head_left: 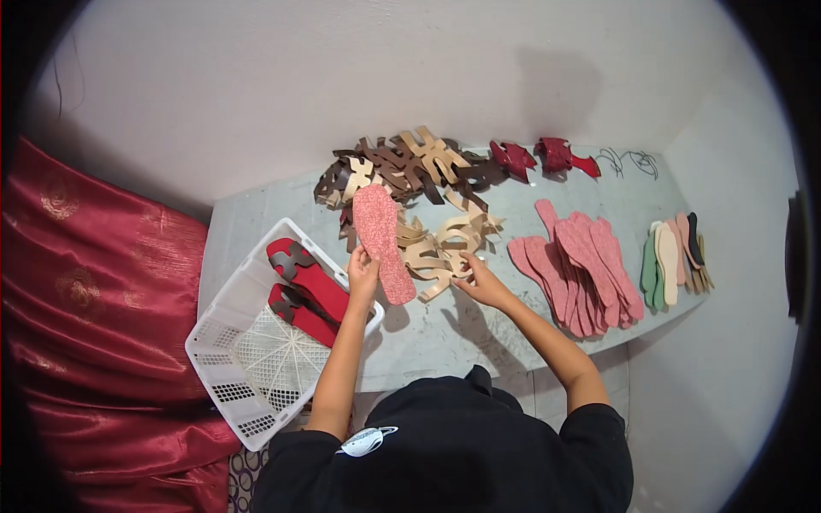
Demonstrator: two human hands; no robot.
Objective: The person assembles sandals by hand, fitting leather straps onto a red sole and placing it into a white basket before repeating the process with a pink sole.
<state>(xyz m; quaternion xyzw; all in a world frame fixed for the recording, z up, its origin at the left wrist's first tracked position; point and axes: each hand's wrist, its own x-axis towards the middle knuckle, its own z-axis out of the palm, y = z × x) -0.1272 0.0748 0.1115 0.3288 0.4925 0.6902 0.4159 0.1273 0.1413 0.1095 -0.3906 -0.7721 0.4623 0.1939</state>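
Observation:
My left hand [363, 272] is closed on the side of a pink speckled insole [376, 224], held upright above the table. At the front edge of a heap of beige sandal straps [464, 231] is my right hand [483, 285]. Its thumb and fingers close on the edge of one beige strap [432, 263]. Behind the insole lie dark brown straps [395, 164] in a pile, with a tan strap [433, 152] on top. To the right of my right hand rests a fanned stack of pink insoles [586, 256].
A white plastic basket [203, 329] at the left holds red soles [318, 286] with grey straps. Red straps [556, 156] and thin black wire [641, 163] lie along the back. Green, cream and black insoles [667, 261] sit at the right edge. A red curtain [111, 316] hangs left.

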